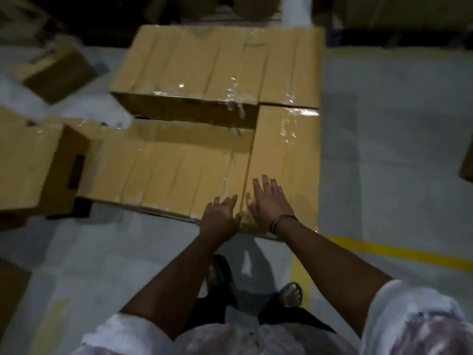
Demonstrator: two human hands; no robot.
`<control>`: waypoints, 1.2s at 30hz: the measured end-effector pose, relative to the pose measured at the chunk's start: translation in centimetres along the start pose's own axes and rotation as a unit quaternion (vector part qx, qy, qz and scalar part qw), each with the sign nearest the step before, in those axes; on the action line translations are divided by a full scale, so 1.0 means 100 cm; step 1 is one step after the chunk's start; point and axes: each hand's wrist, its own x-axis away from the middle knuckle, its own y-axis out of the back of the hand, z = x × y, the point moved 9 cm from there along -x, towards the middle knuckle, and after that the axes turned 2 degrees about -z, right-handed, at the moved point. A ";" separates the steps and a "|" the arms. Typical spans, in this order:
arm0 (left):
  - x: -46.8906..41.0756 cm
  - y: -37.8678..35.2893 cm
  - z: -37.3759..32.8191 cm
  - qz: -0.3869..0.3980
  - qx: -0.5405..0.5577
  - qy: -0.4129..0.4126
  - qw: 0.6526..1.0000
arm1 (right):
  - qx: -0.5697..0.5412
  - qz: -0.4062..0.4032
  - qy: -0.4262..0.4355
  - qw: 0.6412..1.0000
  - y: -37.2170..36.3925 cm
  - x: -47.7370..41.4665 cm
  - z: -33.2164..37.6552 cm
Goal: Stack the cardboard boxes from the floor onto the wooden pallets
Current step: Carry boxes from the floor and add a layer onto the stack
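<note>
Right box (pixel 284 155): long axis runs away from the person, butted against front box (pixel 166 170), which lies crosswise. Left hand (pixel 221 213) and right hand (pixel 268 201) at their near seam. Each grip flat, fingers straight, holding nothing.

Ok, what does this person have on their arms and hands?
Both the left hand and right hand are bare, no gloves. A thin dark cord bracelet circles the right wrist. Forearms are uncovered; loose short white sleeves, with faint reddish blotches, end near the elbows.
</note>
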 end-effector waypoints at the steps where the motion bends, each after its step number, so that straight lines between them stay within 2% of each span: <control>1: 0.012 0.014 0.016 -0.005 0.006 0.014 1.000 | 0.003 0.001 0.016 1.000 0.007 0.002 0.020; 7: 0.085 0.072 0.146 -0.042 0.067 0.147 0.986 | 0.038 0.022 0.096 0.994 0.015 -0.005 0.155; 11: 0.133 0.128 0.242 -0.114 0.075 0.176 0.975 | 0.054 0.025 0.173 0.983 0.006 -0.026 0.278; 16: 0.205 0.182 0.377 -0.203 0.111 0.245 0.941 | 0.031 0.013 0.255 0.966 -0.018 -0.043 0.438; 20: 0.257 0.192 0.459 -0.232 0.137 0.302 0.914 | 0.027 0.029 0.296 0.955 -0.051 -0.049 0.534; 27: 0.279 0.188 0.542 -0.239 0.164 0.343 0.893 | 0.027 0.049 0.311 0.949 -0.095 -0.063 0.621; 30: 0.262 0.194 0.566 -0.231 0.178 0.345 0.892 | 0.064 0.044 0.325 0.942 -0.102 -0.080 0.642; 36: 0.200 0.243 0.630 -0.235 0.151 0.321 0.905 | 0.033 0.063 0.293 0.953 -0.119 -0.157 0.693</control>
